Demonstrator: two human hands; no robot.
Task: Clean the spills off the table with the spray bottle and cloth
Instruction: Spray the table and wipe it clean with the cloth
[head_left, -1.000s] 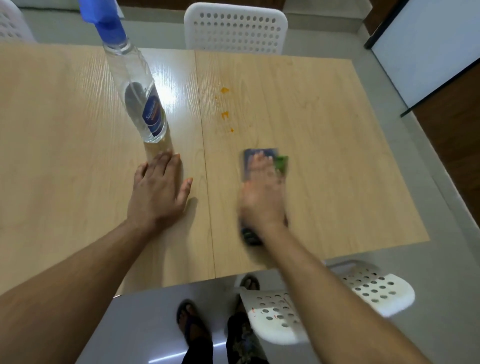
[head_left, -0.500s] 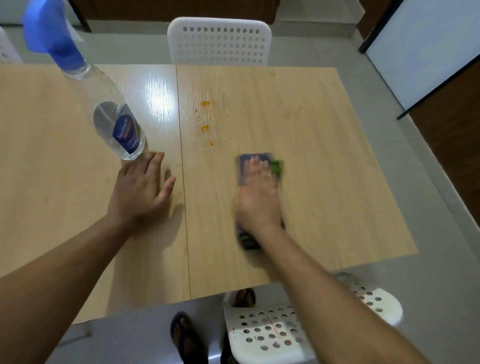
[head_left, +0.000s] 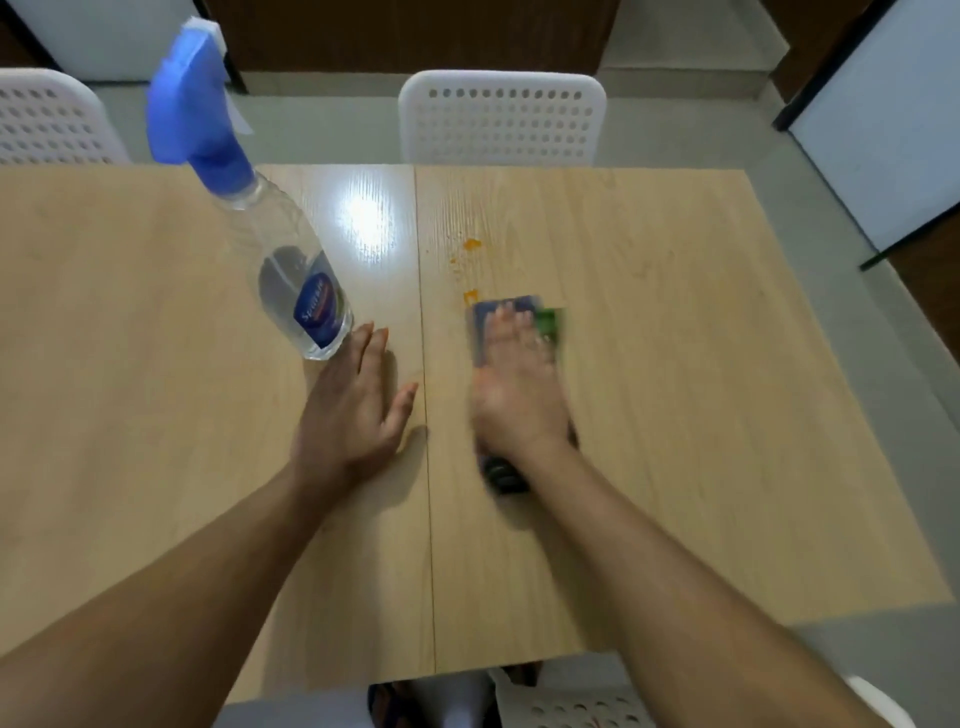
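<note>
Cloth (head_left: 519, 312): pressed flat under the right hand (head_left: 517, 395), fingers straight, just short of the orange spills (head_left: 470, 270) toward the table's (head_left: 701, 415) far edge.
Spray bottle (head_left: 291, 275): upright, beside the left hand (head_left: 353, 410), laid flat, fingers spread.

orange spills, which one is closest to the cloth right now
The lowest orange spot, just off the far left corner of the cloth under the right hand. The larger blob and the small smear lie farther up the table.
</note>
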